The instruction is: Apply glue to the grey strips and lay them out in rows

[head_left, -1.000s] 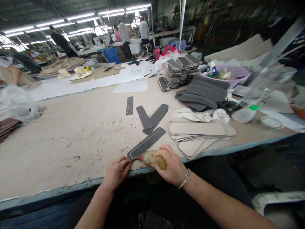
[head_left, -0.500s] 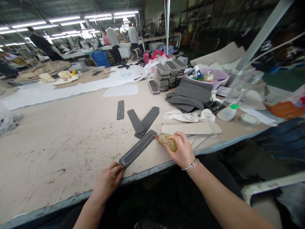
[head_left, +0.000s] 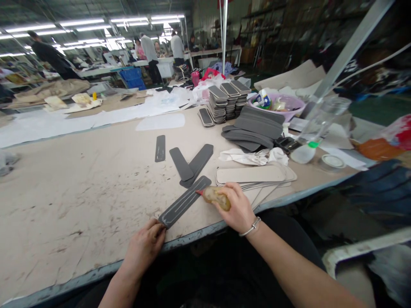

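Note:
My left hand (head_left: 147,240) pinches the near end of a long dark grey strip (head_left: 184,202) with rounded ends, which lies slantwise at the table's front edge. Pale wet lines of glue run along the strip. In my right hand (head_left: 236,208) is a yellowish, stained glue bottle (head_left: 217,197), tilted so that its red nozzle meets the strip's upper part. Just beyond, two more grey strips (head_left: 181,164) overlap in a V. A shorter grey piece (head_left: 160,148) with glue marks lies farther left.
To the right lie cream strips (head_left: 250,174), a white cloth (head_left: 245,156) and a pile of grey strips (head_left: 257,124). Behind stand stacked edged pieces (head_left: 218,102) and a purple basin (head_left: 297,102). A clear bottle (head_left: 305,153) and a metal post (head_left: 349,51) are at right. People work far back.
My right hand has moved the glue bottle left and slightly down, from the strip's far end along its length. Another pale line now shows there. My left hand keeps its hold.

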`<state>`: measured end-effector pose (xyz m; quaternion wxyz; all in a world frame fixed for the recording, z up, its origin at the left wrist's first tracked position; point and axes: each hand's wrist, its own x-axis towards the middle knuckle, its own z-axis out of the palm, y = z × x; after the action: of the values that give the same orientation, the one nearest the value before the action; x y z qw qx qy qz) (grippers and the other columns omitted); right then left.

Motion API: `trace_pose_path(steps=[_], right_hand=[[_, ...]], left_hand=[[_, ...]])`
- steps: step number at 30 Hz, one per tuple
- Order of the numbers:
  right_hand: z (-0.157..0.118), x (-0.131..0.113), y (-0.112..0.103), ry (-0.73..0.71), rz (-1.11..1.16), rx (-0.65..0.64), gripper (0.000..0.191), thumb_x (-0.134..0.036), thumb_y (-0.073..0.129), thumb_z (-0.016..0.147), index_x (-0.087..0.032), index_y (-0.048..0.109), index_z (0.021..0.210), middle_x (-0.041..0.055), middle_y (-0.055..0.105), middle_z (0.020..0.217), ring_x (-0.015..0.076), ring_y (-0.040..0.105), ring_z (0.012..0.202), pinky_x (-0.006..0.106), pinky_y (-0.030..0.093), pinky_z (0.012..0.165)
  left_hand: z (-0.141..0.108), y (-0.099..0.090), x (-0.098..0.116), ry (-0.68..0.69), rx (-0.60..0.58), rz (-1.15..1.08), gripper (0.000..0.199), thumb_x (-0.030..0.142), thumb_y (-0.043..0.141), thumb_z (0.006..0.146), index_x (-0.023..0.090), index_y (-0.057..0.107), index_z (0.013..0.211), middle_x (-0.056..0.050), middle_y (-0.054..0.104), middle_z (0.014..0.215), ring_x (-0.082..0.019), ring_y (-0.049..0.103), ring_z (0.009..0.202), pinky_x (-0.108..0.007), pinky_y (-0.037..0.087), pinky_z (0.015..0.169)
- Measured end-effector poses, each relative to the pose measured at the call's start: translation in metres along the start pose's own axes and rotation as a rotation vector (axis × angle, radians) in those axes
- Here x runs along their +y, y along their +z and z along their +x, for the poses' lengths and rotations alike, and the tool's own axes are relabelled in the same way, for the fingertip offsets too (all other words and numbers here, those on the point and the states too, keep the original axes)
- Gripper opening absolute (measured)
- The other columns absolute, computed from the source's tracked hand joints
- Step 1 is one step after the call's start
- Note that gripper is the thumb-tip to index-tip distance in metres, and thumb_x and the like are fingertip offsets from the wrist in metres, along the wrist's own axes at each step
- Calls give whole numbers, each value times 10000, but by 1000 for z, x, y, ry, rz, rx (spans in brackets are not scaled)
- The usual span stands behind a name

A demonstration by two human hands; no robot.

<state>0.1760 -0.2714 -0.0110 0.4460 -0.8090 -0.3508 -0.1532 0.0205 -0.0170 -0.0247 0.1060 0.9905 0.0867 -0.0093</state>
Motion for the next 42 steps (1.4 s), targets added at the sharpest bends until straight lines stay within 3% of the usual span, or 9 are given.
trace_pose_path(steps=[4, 7, 15, 23, 28, 37, 42], right_hand=[[11, 21, -18, 42, -75, 168, 318, -206, 657, 733, -219, 503, 1011, 81, 475, 1025, 245, 492, 1025, 414, 454, 903], [18, 26, -20, 45, -83, 223, 322, -208, 660, 728, -215, 494, 1003, 71, 488, 993, 244, 481, 1026, 427, 433, 922], [25, 29, -5, 110, -56, 144, 332, -199, 666, 716, -224, 500, 1002, 77, 473, 1022, 235, 504, 994, 397, 466, 894], [16, 26, -22, 122, -78, 154, 357, -173, 687, 696, -218, 504, 999, 75, 466, 1021, 234, 494, 998, 387, 454, 906], [10, 15, -23, 108, -20, 103, 365, -169, 692, 689, -221, 504, 998, 70, 472, 1005, 230, 495, 990, 384, 460, 890], [0, -13, -6, 32, 134, -79, 387, -181, 690, 688, -226, 501, 1023, 75, 478, 1056, 220, 494, 1030, 370, 460, 908], [8, 3, -11, 92, 24, 46, 369, -175, 674, 692, -226, 511, 1019, 78, 479, 1047, 226, 501, 1012, 374, 461, 900]], left_hand=[[1, 3, -3, 23, 14, -3, 260, 296, 384, 882, 192, 621, 862, -41, 594, 966, -130, 610, 758, -243, 469, 682], [1, 3, -4, 23, 9, 11, 261, 307, 380, 884, 197, 616, 860, -35, 593, 952, -126, 611, 751, -236, 468, 667], [-1, 8, -9, 29, 52, 42, 244, 340, 409, 871, 212, 617, 877, -25, 604, 974, -128, 628, 762, -225, 476, 654], [2, 9, -10, 47, 64, 37, 243, 336, 419, 863, 215, 630, 864, -20, 614, 956, -126, 633, 749, -219, 483, 646], [2, 8, -10, 59, 82, 40, 244, 325, 416, 866, 213, 632, 870, -27, 617, 953, -125, 634, 751, -218, 491, 649], [1, 6, -9, 103, 104, 16, 242, 328, 430, 861, 200, 635, 859, -40, 622, 938, -128, 632, 754, -216, 503, 658], [1, 4, -7, 93, 97, 13, 234, 322, 426, 863, 201, 626, 872, -53, 616, 972, -143, 633, 771, -233, 505, 668]])
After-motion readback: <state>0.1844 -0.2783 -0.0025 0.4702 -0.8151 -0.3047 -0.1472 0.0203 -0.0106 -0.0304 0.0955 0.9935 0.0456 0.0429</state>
